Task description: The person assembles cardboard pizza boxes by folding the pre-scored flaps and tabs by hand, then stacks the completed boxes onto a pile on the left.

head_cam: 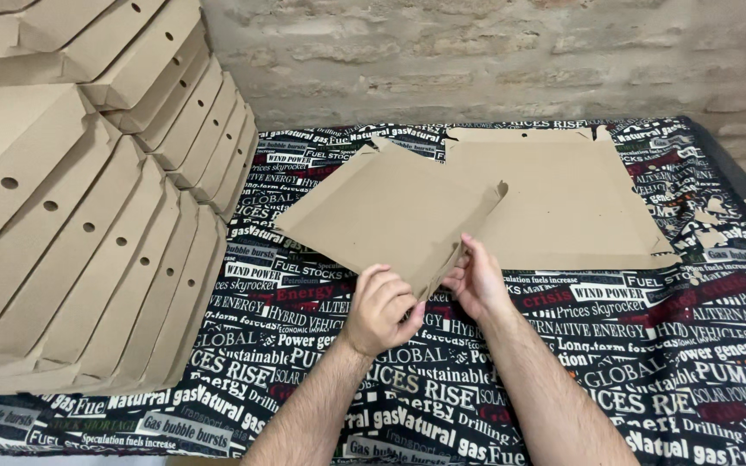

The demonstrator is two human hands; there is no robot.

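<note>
A flat brown cardboard box blank [390, 211] lies tilted over the printed tablecloth at the middle of the table. My left hand [382, 309] pinches its near corner from the left. My right hand [477, 278] grips the same corner from the right, folding a side flap upward along the blank's right edge. Under and behind it rests a stack of more flat cardboard blanks [572, 203].
Several folded cardboard boxes [88, 216] with round holes lean in stacks at the left. A black tablecloth [649, 345] with printed words covers the table. A brick wall [494, 52] stands behind. Small cardboard scraps [711, 216] lie at the right.
</note>
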